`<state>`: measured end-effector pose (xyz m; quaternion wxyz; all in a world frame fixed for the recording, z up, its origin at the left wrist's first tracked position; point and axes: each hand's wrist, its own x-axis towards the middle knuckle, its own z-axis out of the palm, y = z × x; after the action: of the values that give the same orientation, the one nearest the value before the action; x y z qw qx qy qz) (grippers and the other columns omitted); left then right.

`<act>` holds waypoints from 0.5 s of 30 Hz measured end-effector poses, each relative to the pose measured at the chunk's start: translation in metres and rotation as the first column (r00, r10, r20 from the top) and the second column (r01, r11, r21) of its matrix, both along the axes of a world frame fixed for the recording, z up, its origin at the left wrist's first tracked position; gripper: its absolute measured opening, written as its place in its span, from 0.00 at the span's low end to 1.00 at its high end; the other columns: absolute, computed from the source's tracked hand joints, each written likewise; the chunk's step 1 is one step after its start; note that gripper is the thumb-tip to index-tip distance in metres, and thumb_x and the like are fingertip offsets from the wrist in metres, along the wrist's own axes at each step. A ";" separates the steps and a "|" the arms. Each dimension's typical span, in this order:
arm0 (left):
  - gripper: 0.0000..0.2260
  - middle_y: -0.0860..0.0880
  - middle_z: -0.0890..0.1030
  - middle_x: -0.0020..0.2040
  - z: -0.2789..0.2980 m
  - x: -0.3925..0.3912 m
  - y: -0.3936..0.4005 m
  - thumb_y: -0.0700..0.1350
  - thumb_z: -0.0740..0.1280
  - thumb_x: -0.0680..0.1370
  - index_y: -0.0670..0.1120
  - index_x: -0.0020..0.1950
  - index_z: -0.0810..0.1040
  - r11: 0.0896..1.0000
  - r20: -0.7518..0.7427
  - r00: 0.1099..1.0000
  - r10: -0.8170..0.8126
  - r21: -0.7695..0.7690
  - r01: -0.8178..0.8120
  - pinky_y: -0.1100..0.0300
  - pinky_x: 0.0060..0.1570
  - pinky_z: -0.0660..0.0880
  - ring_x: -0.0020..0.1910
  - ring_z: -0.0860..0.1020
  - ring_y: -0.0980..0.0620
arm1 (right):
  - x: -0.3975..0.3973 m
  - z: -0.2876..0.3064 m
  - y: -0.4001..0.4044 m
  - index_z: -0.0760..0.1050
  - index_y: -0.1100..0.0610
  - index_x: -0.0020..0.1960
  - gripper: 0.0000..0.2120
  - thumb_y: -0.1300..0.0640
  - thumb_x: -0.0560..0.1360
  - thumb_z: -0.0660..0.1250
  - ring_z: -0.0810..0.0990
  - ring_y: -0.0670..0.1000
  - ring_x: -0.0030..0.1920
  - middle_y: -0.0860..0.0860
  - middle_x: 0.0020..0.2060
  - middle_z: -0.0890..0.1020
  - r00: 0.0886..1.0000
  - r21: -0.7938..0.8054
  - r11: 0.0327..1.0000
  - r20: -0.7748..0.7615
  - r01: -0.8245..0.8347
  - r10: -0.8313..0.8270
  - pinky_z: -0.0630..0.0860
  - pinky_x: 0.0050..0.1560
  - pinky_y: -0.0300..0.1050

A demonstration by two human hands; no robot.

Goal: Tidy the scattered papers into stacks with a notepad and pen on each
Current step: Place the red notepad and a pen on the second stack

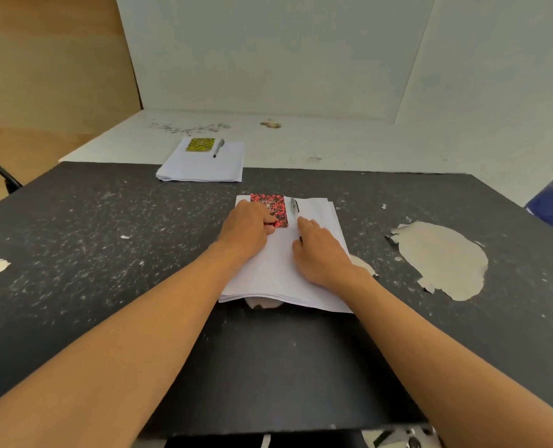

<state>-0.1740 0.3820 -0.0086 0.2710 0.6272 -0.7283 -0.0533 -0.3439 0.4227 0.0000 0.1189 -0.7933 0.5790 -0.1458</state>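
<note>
At frame centre, the notepad [270, 208] is pinched by the left hand [246, 227] and the pen [295, 210] is touched by the flat, relaxed right hand [322, 253]; the stack [275, 270] beneath could be skewed by a sideways push.

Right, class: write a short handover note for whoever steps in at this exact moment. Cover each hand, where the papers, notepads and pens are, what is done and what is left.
Left hand: fingers curled on the red notepad, at the top left of the near stack.
Right hand: resting on the near stack, fingers on the near pen, which lies just right of the red notepad.
Far stack: squared, with the yellow notepad and far pen on top. Done.
Left: both hands are on their items; probably just straighten notepad and pen, then let go. No loose sheets in view on the table.
</note>
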 end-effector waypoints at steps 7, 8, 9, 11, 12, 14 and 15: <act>0.12 0.46 0.83 0.60 0.006 -0.019 -0.085 0.45 0.73 0.76 0.49 0.60 0.84 1.000 0.015 1.000 0.004 0.021 -0.004 0.53 0.63 0.74 0.59 0.79 0.45 | -0.019 0.002 -0.088 0.65 0.66 0.69 0.18 0.61 0.81 0.53 0.71 0.60 0.64 0.60 0.64 0.73 0.999 0.006 1.000 0.012 0.030 -0.030 0.66 0.60 0.50; 0.12 0.46 0.83 0.60 0.006 -0.020 -0.096 0.45 0.73 0.76 0.49 0.60 0.84 1.000 0.008 1.000 0.002 0.018 -0.003 0.53 0.63 0.74 0.59 0.79 0.45 | -0.021 0.001 -0.099 0.66 0.66 0.67 0.17 0.61 0.81 0.54 0.72 0.60 0.61 0.60 0.62 0.74 0.999 0.003 0.999 0.017 0.034 -0.034 0.65 0.55 0.49; 0.12 0.46 0.83 0.60 0.006 -0.020 -0.106 0.45 0.73 0.76 0.49 0.59 0.84 1.000 0.001 1.000 0.001 0.017 -0.001 0.52 0.63 0.74 0.59 0.79 0.45 | -0.022 0.001 -0.109 0.66 0.65 0.66 0.16 0.61 0.80 0.54 0.73 0.59 0.59 0.59 0.60 0.74 0.999 0.002 0.999 0.017 0.036 -0.036 0.63 0.51 0.46; 0.12 0.45 0.82 0.61 0.005 -0.021 -0.128 0.44 0.73 0.76 0.49 0.59 0.85 1.000 -0.005 1.000 0.001 0.016 -0.001 0.51 0.63 0.74 0.60 0.78 0.44 | -0.023 0.000 -0.131 0.67 0.65 0.65 0.15 0.61 0.80 0.54 0.73 0.59 0.55 0.59 0.58 0.74 0.999 -0.005 0.999 0.019 0.036 -0.036 0.60 0.48 0.44; 0.12 0.45 0.82 0.61 0.005 -0.021 -0.140 0.44 0.73 0.76 0.49 0.59 0.85 1.000 0.000 1.000 -0.002 0.011 0.002 0.51 0.63 0.74 0.60 0.77 0.44 | -0.023 0.000 -0.143 0.67 0.64 0.65 0.15 0.60 0.80 0.54 0.73 0.59 0.55 0.59 0.57 0.74 0.999 -0.011 0.999 0.025 0.035 -0.035 0.60 0.49 0.44; 0.12 0.45 0.82 0.60 0.005 -0.021 -0.161 0.45 0.73 0.76 0.49 0.59 0.85 1.000 0.006 1.000 0.001 0.018 -0.001 0.52 0.62 0.73 0.61 0.77 0.45 | -0.023 0.000 -0.163 0.66 0.64 0.66 0.16 0.60 0.81 0.54 0.73 0.59 0.56 0.59 0.58 0.74 0.999 -0.008 0.999 0.036 0.031 -0.030 0.61 0.50 0.44; 0.12 0.45 0.82 0.60 0.005 -0.021 -0.175 0.45 0.73 0.76 0.50 0.59 0.84 1.000 0.000 1.000 0.008 0.027 -0.008 0.52 0.62 0.73 0.60 0.77 0.45 | -0.022 0.001 -0.177 0.66 0.64 0.67 0.16 0.60 0.81 0.54 0.73 0.59 0.57 0.59 0.59 0.74 0.999 0.001 1.000 0.039 0.028 -0.028 0.62 0.50 0.45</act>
<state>-0.1946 0.2073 -0.0037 0.2627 0.6335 -0.7251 -0.0620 -0.3661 0.2454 0.0011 0.1281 -0.7822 0.5876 -0.1628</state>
